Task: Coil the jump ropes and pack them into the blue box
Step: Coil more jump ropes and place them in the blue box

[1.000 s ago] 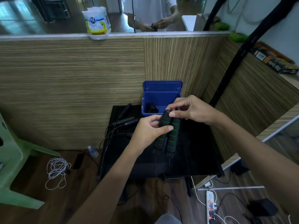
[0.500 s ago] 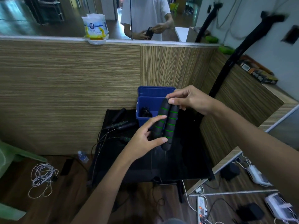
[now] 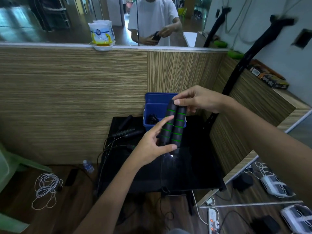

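Two black foam jump rope handles with green rings (image 3: 173,125) are held side by side, upright, above the black table (image 3: 194,166). My right hand (image 3: 197,99) pinches their top ends. My left hand (image 3: 152,144) holds their lower part, thumb under the bottom end and fingers stretched behind them. Their thin black rope hangs down to the table. Behind stands the blue box (image 3: 155,105), open, with a coiled black rope inside. More rope handles (image 3: 128,131) lie on the table's left part, their ropes trailing off the edge.
A wood-grain partition rises behind and to the right of the table. On the floor lie a white cable coil (image 3: 45,186), a water bottle (image 3: 88,166) and a power strip (image 3: 213,220). A green plastic chair (image 3: 10,166) stands at the left.
Both hands have lifted the handle pair a little. My left hand loosened from a full wrap to thumb and stretched fingers on the lower ends. The camera tilted up.
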